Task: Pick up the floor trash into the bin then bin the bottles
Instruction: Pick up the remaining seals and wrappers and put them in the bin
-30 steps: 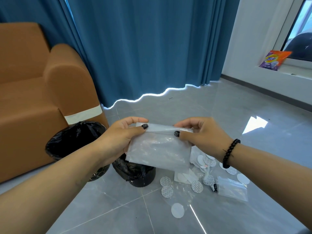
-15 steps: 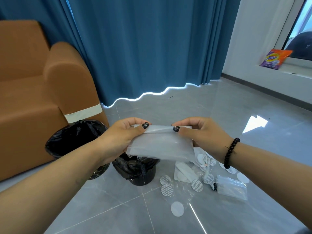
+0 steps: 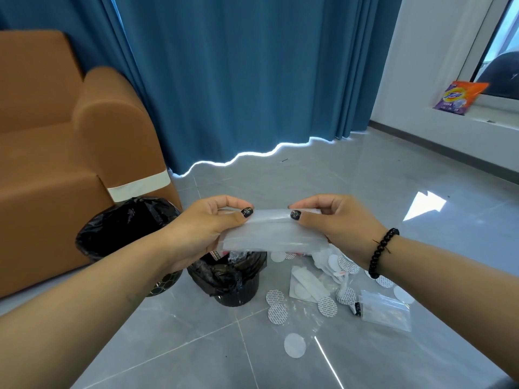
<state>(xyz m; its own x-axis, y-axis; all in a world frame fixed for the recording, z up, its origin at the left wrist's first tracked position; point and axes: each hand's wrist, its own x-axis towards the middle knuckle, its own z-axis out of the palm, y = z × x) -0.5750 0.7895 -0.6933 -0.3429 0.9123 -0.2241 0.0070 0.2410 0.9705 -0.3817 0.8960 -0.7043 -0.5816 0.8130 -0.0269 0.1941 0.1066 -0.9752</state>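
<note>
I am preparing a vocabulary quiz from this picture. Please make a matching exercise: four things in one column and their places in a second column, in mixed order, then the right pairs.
Things:
1. clear plastic bag
2. bead bracelet
3. detergent packet
4. small black bin

Places:
A. on the window ledge
B. on the floor below the hands
C. pinched between left hand and right hand
D. around the right wrist

Pairs: 1-C, 2-D, 3-A, 4-B

Brown sofa [image 3: 56,153], blue curtain [image 3: 252,80]
</note>
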